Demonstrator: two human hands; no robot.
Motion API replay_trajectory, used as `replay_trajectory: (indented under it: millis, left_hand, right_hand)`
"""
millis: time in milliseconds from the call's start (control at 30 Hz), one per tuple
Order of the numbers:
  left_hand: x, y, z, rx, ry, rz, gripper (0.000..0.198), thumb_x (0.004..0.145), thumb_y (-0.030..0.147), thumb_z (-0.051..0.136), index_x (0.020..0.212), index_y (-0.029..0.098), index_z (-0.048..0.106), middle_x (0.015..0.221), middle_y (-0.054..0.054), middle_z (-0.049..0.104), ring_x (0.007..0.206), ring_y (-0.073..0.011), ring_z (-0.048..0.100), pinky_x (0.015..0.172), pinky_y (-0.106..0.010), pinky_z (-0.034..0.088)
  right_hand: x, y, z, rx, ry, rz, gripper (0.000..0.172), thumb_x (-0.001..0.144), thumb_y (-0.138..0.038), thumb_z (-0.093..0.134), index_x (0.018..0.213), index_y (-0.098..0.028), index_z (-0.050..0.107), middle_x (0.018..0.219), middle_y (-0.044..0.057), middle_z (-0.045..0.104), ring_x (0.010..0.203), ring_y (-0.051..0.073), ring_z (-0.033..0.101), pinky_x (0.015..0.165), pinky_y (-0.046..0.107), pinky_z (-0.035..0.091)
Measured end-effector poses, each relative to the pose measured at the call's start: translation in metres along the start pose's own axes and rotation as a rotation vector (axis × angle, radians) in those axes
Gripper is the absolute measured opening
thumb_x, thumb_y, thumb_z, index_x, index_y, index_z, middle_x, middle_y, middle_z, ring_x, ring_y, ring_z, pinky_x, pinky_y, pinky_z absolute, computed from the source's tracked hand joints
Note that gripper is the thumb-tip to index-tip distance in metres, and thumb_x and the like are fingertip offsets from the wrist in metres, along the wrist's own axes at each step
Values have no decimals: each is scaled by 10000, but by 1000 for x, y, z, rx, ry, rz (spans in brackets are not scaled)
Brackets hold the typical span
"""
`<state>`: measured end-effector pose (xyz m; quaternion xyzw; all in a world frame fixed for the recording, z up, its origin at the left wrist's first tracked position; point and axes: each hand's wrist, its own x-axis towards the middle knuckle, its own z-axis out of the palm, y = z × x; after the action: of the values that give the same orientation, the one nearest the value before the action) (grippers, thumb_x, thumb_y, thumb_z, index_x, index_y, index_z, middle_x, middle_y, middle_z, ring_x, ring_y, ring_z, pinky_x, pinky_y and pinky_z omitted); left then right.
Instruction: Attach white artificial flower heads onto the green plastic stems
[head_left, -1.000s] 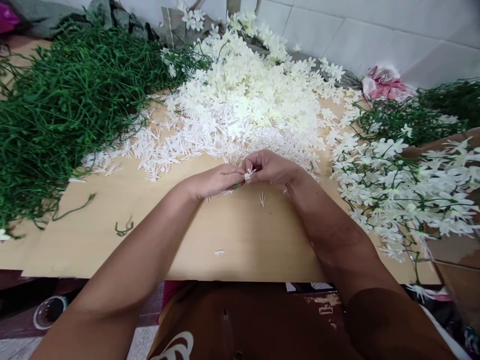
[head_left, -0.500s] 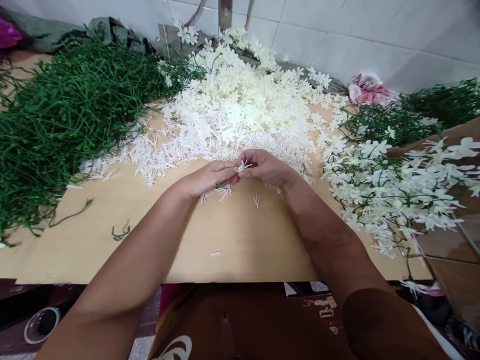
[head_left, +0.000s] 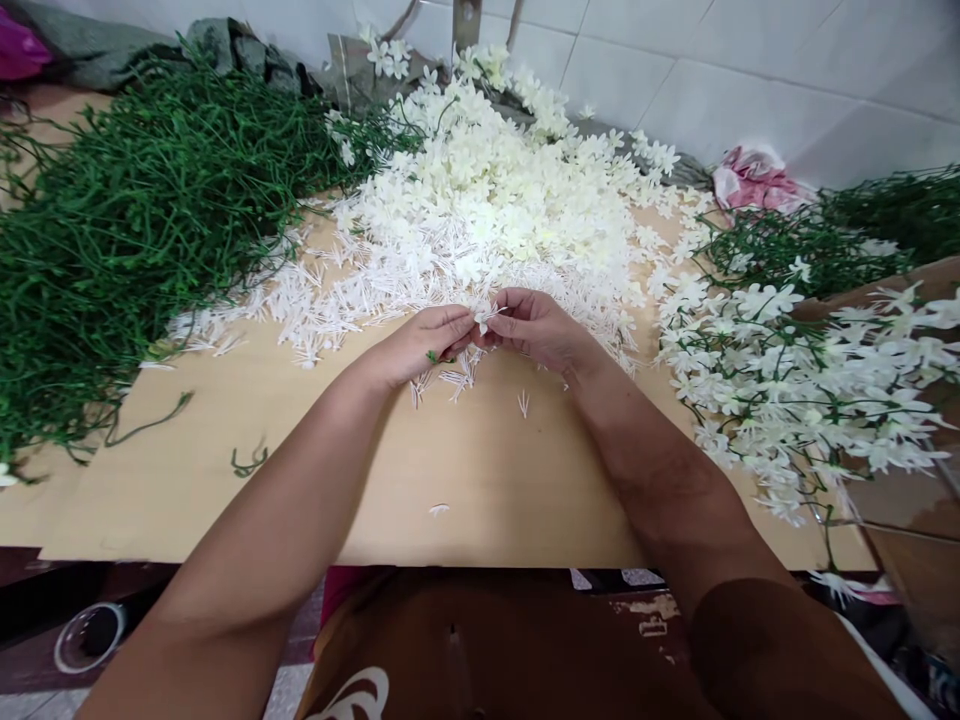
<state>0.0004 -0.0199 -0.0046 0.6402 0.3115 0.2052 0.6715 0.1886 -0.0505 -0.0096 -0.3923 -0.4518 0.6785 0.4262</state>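
Observation:
My left hand (head_left: 424,343) and my right hand (head_left: 536,328) meet fingertip to fingertip over the wooden board (head_left: 480,470). Pinched between them is a small white flower piece (head_left: 486,318). A bit of green stem (head_left: 433,356) pokes out under my left fingers. Right behind the hands lies a big heap of loose white flower heads (head_left: 487,210), with thin white spiky pieces (head_left: 315,305) scattered along its front edge.
A thick pile of green stems (head_left: 127,220) covers the left of the board. Finished stems with white flowers (head_left: 802,380) lie at the right, partly over a cardboard box (head_left: 915,490). A pink bag (head_left: 754,180) sits by the tiled wall. One loose green stem (head_left: 247,460) lies near the front left.
Both hands have shifted slightly away from me, toward the flower heap, still pinching the white piece. The view has moved a little.

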Motion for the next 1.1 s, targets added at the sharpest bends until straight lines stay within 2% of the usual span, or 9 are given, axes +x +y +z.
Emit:
replay_trajectory:
  millis: [200,433,600,700,800,900,1100]
  left_hand:
    - [2,-2,0,51,82,38,373,848,512,543,744,154,552,543,50,380,469,-65,308,449,-214,214]
    - [0,4,5,191,143,145,367,853,482,532,697,150,550,651,8,520,631,-93,450,585,-212,344]
    - [2,2,4,188,102,155,398,837,514,540,659,159,503,606,27,442,571,-80,376,539,-217,294]
    - [3,0,5,118,35,154,434,820,545,559,634,164,465,575,39,397,535,-69,342,511,-214,272]
    - [3,0,6,87,-28,129,447,798,559,579,626,163,466,574,36,404,534,-68,346,500,-210,274]
    - [1,0,5,102,-41,102,427,784,541,595,628,160,480,581,37,403,542,-71,353,500,-210,285]
    - [2,-3,0,111,-78,73,362,792,474,577,642,159,482,610,31,434,569,-77,384,534,-209,315]
  right_hand:
    - [2,5,-2,7,14,-27,394,589,-375,875,762,-178,581,689,-27,668,701,87,648,734,229,540]
    - [-1,2,2,38,4,-7,382,567,-360,885,760,-184,606,698,-25,694,693,96,657,734,247,545]
    - [1,4,2,32,26,-3,380,551,-343,893,740,-175,609,678,-24,698,650,84,650,673,217,533]
    - [3,7,0,29,10,13,389,509,-328,908,688,-165,604,636,-31,690,610,79,641,628,203,520]
    - [4,8,0,-13,-19,23,397,451,-290,925,645,-155,606,602,-39,677,578,73,623,576,185,495]
    - [4,7,2,-70,-28,41,398,426,-261,929,635,-149,610,590,-43,666,557,66,606,546,177,473]
    - [5,6,8,-97,51,45,431,394,-280,933,613,-146,587,562,-36,652,546,77,603,533,189,464]
